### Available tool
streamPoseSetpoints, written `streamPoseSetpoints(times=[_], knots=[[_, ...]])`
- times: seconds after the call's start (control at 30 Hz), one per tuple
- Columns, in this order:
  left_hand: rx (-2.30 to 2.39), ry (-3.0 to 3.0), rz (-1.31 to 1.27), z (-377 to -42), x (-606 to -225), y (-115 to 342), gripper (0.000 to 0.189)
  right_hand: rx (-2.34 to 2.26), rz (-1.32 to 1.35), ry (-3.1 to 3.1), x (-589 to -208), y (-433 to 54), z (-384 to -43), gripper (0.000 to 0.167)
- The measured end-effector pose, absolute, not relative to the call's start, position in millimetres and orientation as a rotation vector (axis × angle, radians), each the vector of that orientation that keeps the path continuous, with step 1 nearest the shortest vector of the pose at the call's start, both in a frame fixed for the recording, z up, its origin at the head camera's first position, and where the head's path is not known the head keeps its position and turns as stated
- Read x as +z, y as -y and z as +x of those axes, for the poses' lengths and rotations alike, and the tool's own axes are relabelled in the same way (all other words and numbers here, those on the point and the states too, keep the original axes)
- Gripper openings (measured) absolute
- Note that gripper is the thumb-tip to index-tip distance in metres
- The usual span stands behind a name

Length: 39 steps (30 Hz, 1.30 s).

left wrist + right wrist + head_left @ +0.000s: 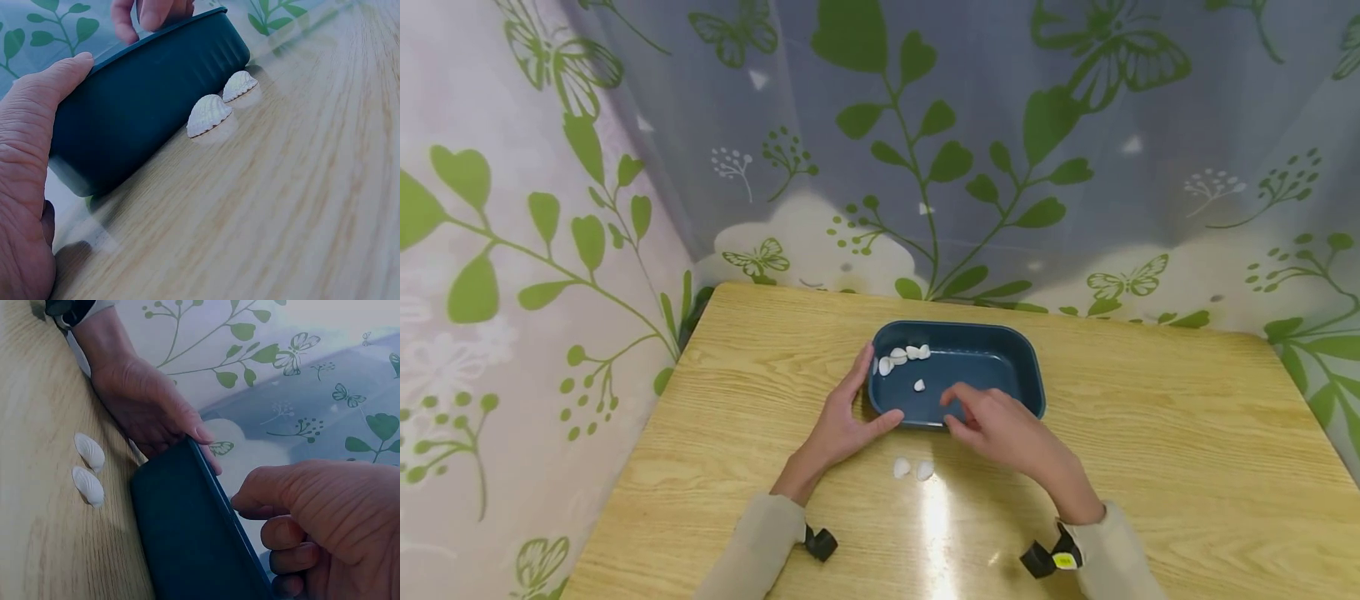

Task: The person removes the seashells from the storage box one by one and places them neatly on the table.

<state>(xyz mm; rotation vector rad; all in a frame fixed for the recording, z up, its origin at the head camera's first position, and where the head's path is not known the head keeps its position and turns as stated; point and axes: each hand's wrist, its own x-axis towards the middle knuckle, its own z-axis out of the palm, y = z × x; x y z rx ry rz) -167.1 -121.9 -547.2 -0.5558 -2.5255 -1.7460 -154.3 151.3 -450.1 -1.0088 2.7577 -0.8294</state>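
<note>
A dark blue rectangular basin [955, 332] stands on the table. My left hand [842, 423] holds its left end, thumb at the front rim and fingers along the left side. Several white seashells [898, 357] lie inside by the back left wall, and a single seashell [919, 385] sits apart on the basin floor. Over the front of the basin hovers my right hand [1007, 427], fingers bent and thumb apart from the index finger, with nothing visible between them. Two ribbed seashells [210, 116] rest on the table just in front of the basin.
The light wooden table [1165, 433] reaches back to a patterned curtain [970, 150] with green leaves and butterflies. Another patterned cloth [512, 333] hangs along the left side. Each wrist wears a small black strap-on device [822, 545].
</note>
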Motion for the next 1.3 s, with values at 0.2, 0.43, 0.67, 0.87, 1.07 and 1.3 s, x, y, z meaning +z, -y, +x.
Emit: streamPoseSetpoints(times=[0.2, 0.43, 0.67, 0.87, 1.07, 1.3], knots=[[-1.757, 2.529, -0.551, -167, -547, 122, 0.107, -0.817, -1.008, -2.783, -458, -151, -174, 0.023], [-1.770, 2.521, -0.553, -167, -546, 122, 0.106, -0.766, -0.984, -2.805, -466, -145, -199, 0.027], [-1.780, 2.512, -0.572, -168, -546, 122, 0.106, -0.814, -0.947, -2.833, -470, -133, -216, 0.026], [-1.758, 2.526, -0.571, -168, -546, 122, 0.107, -0.764, -0.910, -2.850, -475, -125, -227, 0.028], [-1.743, 2.528, -0.579, -168, -546, 122, 0.106, -0.632, -0.855, -2.787, -477, -117, -235, 0.042], [-1.760, 2.509, -0.591, -168, -546, 122, 0.105, -0.537, -0.856, -2.780, -478, -109, -240, 0.045]])
